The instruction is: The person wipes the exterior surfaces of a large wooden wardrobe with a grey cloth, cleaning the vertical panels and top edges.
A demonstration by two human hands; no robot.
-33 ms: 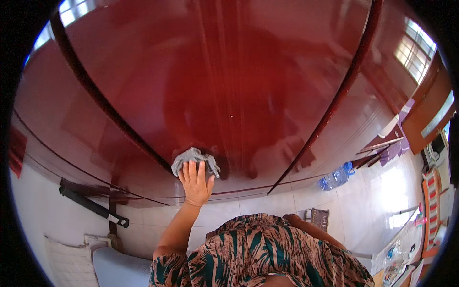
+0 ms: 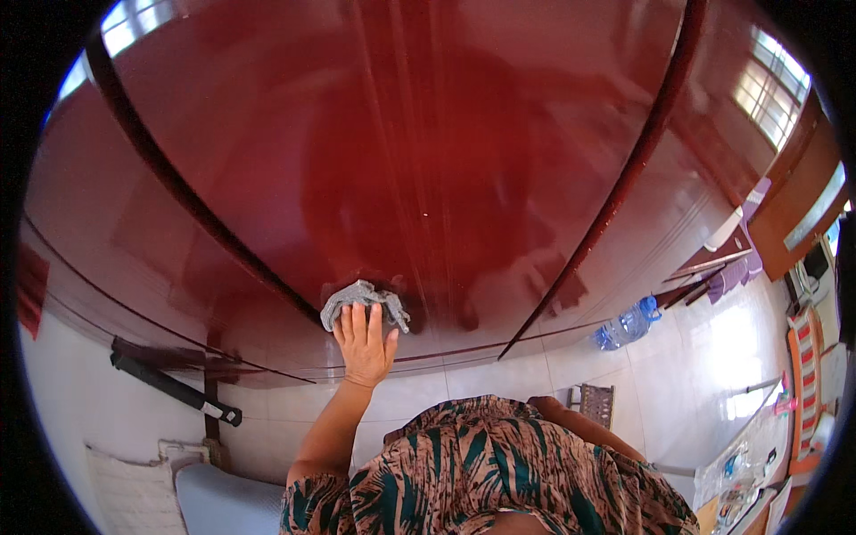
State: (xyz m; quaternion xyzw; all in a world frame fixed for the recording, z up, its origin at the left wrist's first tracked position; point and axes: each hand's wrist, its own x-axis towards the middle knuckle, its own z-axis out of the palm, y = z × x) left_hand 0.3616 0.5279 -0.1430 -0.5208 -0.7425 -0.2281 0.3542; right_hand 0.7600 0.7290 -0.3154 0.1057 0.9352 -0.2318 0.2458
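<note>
My left hand presses a crumpled grey cloth against a glossy dark red panel, low down near its bottom edge. The fingers lie stretched over the cloth, holding it to the surface, with the thumb a little apart. The panel looks like a wardrobe front, with a dark curved strip running down to the left of the cloth and a similar dark strip farther right. Part of my right arm shows beside my patterned top; the hand at its end is hidden.
A blue-tinted plastic water bottle lies on the tiled floor, to the right. Nearby is a small brown stool-like object. At the left are a long black bar-shaped object and a grey-blue rounded surface. A cluttered table stands lower right.
</note>
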